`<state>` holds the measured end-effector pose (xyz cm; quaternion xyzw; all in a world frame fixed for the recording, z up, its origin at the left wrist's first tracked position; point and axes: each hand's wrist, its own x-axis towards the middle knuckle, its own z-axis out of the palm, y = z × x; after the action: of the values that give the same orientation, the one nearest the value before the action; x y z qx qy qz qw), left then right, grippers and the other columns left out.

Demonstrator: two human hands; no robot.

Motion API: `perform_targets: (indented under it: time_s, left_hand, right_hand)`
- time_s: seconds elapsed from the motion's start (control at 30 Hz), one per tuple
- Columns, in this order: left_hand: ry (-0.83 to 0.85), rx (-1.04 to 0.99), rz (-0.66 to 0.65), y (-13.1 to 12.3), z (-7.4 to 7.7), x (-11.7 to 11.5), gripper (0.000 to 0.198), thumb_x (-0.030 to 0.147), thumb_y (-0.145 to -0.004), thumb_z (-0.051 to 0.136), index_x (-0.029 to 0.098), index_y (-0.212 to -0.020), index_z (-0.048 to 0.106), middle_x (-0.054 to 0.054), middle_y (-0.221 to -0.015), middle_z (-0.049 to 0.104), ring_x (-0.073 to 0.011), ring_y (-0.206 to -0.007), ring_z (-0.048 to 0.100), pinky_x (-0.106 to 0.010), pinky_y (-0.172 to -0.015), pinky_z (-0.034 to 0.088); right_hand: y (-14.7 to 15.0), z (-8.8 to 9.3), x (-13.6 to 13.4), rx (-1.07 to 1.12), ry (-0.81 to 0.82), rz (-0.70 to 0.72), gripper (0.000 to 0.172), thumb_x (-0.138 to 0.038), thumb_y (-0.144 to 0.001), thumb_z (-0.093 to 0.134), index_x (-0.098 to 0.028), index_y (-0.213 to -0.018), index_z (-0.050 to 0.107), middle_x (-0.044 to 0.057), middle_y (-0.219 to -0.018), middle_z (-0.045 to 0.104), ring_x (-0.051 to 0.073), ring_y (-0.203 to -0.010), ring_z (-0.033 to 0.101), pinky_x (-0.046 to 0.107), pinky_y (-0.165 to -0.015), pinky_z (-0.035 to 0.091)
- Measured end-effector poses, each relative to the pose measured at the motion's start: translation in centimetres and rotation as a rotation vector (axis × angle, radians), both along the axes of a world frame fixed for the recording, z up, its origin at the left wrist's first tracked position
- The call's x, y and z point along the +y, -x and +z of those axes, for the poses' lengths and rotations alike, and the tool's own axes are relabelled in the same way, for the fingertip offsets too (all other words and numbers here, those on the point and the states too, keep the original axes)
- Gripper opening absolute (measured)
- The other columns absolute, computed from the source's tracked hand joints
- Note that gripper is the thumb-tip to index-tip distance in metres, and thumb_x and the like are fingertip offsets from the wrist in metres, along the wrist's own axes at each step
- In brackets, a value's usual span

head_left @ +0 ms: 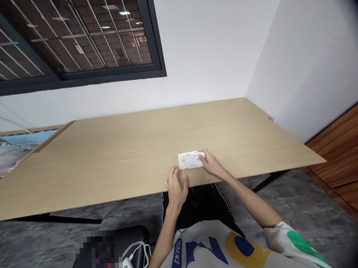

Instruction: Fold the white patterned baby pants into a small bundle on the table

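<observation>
A small white folded piece (191,161) with a faint printed pattern stands just above the wooden table near its front edge; whether it is cloth or paper I cannot tell. My right hand (210,163) grips its right end, thumb on the near face and fingers behind. My left hand (176,186) is beside its lower left corner, thumb and fingers apart, holding nothing that I can see. The fingertips of that hand come close to the corner.
The light wooden table (109,164) spans the view, with a white wall and a barred window (97,35) behind. Bedding (10,155) lies beyond its left end. Below left are a black seat (132,234) and a white device with a cable (125,267).
</observation>
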<state>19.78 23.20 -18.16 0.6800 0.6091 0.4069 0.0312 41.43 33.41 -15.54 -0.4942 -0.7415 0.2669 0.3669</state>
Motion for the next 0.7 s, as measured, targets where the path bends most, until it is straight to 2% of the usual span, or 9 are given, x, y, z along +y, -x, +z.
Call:
perform_targets:
  time_s: [0.1,0.23,0.37,0.5,0.57,0.63,0.7]
  left_hand:
    - [0.092,0.221,-0.109,-1.6,0.4,0.6,0.051,0.037,-0.107,0.037,0.018,-0.154,0.041,-0.02,-0.161,0.043,-0.0309,-0.151,0.039,-0.052,-0.111,0.042]
    - [0.189,0.392,-0.039,-3.0,0.1,1.3,0.055,0.038,-0.106,0.037,0.016,-0.156,0.042,-0.019,-0.164,0.04,-0.0341,-0.155,0.033,-0.055,-0.111,0.043]
    - [0.192,0.435,0.005,-3.6,0.0,1.8,0.055,0.039,-0.105,0.04,0.014,-0.152,0.049,-0.019,-0.161,0.044,-0.037,-0.151,0.039,-0.056,-0.111,0.045]
    - [0.16,0.403,0.034,-4.3,0.3,3.3,0.053,0.033,-0.105,0.036,0.008,-0.149,0.051,-0.019,-0.163,0.041,-0.0385,-0.15,0.039,-0.055,-0.111,0.045]
    - [0.139,0.385,0.014,-4.5,0.4,4.5,0.056,0.028,-0.104,0.034,0.005,-0.154,0.043,-0.019,-0.166,0.035,-0.0371,-0.155,0.032,-0.054,-0.115,0.043]
    - [0.134,0.368,-0.026,-4.7,0.4,5.7,0.063,0.03,-0.102,0.039,0.004,-0.159,0.034,-0.018,-0.169,0.03,-0.0372,-0.158,0.024,-0.054,-0.119,0.038]
    - [0.16,0.352,-0.056,-4.7,0.2,6.8,0.072,0.034,-0.098,0.046,0.004,-0.161,0.029,-0.017,-0.17,0.026,-0.0384,-0.159,0.019,-0.054,-0.122,0.035]
  right_hand:
    - [0.3,-0.9,1.5,-0.018,-0.031,-0.029,0.027,-0.04,-0.106,0.039,-0.02,-0.118,0.054,0.01,-0.111,0.068,0.025,-0.102,0.065,0.038,-0.093,0.049]
    - [0.8,-2.2,3.0,-0.058,-0.091,-0.048,0.024,-0.034,-0.106,0.038,-0.02,-0.112,0.056,0.01,-0.109,0.067,0.025,-0.105,0.062,0.039,-0.094,0.049]
    - [1.5,-3.0,3.4,-0.138,-0.123,-0.143,0.023,-0.03,-0.104,0.043,-0.018,-0.116,0.058,0.013,-0.11,0.066,0.028,-0.106,0.061,0.042,-0.094,0.049]
    - [2.3,-2.5,2.9,-0.264,-0.313,-0.33,0.032,-0.031,-0.104,0.047,-0.013,-0.126,0.06,0.02,-0.12,0.063,0.034,-0.113,0.056,0.049,-0.099,0.045]
    - [2.6,-2.2,2.6,-0.287,-0.384,-0.252,0.033,-0.028,-0.106,0.04,-0.015,-0.125,0.064,0.019,-0.122,0.064,0.033,-0.115,0.057,0.049,-0.101,0.045]
    - [2.7,-2.1,2.3,-0.292,-0.418,-0.076,0.039,-0.025,-0.108,0.032,-0.018,-0.128,0.065,0.016,-0.127,0.065,0.029,-0.12,0.058,0.047,-0.106,0.044]
    - [2.7,-2.2,2.1,-0.319,-0.423,0.065,0.045,-0.026,-0.109,0.028,-0.017,-0.139,0.061,0.015,-0.138,0.063,0.027,-0.131,0.055,0.046,-0.113,0.041]
